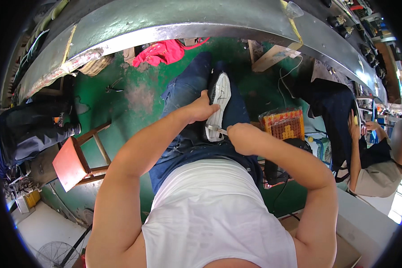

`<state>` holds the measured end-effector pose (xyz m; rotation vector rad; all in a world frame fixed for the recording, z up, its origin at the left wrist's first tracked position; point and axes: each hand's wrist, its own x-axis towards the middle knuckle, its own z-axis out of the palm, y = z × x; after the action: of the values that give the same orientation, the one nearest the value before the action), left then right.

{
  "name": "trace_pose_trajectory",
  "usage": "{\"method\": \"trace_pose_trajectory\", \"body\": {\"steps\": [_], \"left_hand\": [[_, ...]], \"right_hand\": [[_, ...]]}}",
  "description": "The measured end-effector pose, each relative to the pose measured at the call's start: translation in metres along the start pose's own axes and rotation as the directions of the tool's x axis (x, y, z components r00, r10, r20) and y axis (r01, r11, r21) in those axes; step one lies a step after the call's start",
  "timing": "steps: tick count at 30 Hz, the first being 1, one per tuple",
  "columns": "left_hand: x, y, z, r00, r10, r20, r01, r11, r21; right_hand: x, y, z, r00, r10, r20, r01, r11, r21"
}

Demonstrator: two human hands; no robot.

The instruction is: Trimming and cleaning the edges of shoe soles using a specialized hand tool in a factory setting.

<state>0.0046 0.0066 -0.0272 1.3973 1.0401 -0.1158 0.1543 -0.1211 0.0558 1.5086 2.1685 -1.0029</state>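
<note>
A shoe [216,116] lies sole up across my thighs, its pale underside facing me and a dark upper showing along the edge. My left hand [202,109] is closed around its side, thumb pressed on the sole near the middle. In my closed right hand [244,137] is a shiny metal hand tool [215,129], with its tip against the sole near the closer end. The handle is hidden by my fingers, so its exact kind cannot be made out.
A metal-topped bench [201,24] curves across the front. To the left is a red-topped stool [71,163]; a pliers-like tool [114,87] lies on the green floor [138,96]. A beaded seat cover [283,125] is at right. Other people sit on both sides.
</note>
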Motion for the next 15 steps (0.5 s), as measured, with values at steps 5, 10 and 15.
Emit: {"method": "trace_pose_trajectory", "body": {"steps": [5,10,15], "left_hand": [[-0.003,-0.002,-0.004,1.0,0.025,-0.018,-0.024,1.0,0.011],[-0.008,-0.009,0.006,0.995,0.083,-0.052,-0.079,0.995,0.063],[-0.033,-0.046,0.016,0.989,0.146,0.01,-0.138,0.956,-0.258]], "right_hand": [[0.008,0.025,0.048,0.955,0.007,-0.297,-0.004,1.0,0.011],[-0.005,0.04,0.053,0.953,0.08,-0.293,0.026,0.94,0.341],[-0.005,0.03,0.057,0.95,0.129,-0.285,-0.063,0.971,0.231]]}}
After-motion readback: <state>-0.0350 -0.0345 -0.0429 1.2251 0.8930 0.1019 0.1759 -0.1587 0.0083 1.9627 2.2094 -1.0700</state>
